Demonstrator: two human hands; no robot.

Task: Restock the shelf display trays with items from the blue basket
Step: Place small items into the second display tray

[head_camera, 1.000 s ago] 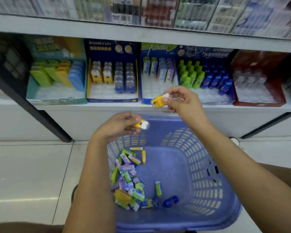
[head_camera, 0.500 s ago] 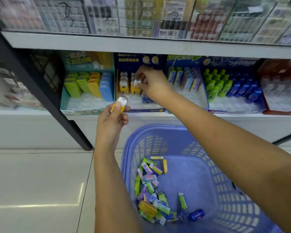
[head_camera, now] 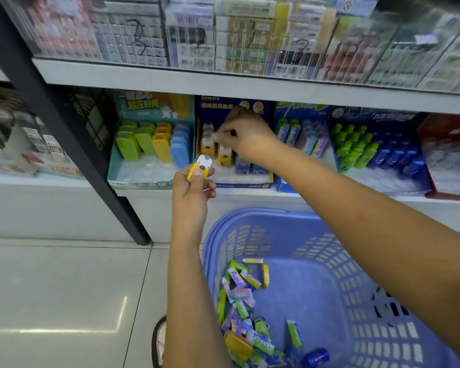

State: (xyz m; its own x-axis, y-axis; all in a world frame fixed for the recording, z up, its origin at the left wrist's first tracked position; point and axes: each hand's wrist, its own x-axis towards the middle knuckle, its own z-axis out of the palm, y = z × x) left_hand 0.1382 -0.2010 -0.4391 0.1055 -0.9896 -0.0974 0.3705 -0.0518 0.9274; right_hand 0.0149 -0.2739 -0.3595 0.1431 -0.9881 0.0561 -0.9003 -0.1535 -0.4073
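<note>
Shelf unit: the lower level carries a row of open display trays, stock stood in columns with fronts facing the aisle.

Blue basket sits on the floor right under that level, below both arms. That keeps the reach from stock to tray short.

Dark blue tray, just right of the teal tray: yellow pieces in the left columns, blue pieces beside them, front rows bare. Judged to be the target, since its stock matches what the hands carry.

Heap of loose packets lies on the basket floor toward the left wall, mostly green and purple. Plenty remains, so the task looks far from done.

Right hand is reached deep into the dark blue tray, fingertips bunched at the white top of a yellow piece in the rear left column. It's blurred there, so can't tell if the fingers grip it or only touch it. Filling from the back makes sense: front slots stay reachable.

Left hand is held up just in front of the tray's front edge, thumb and fingers pinching a yellow-and-white item, white face up. Likely staged as the next one in.
</note>
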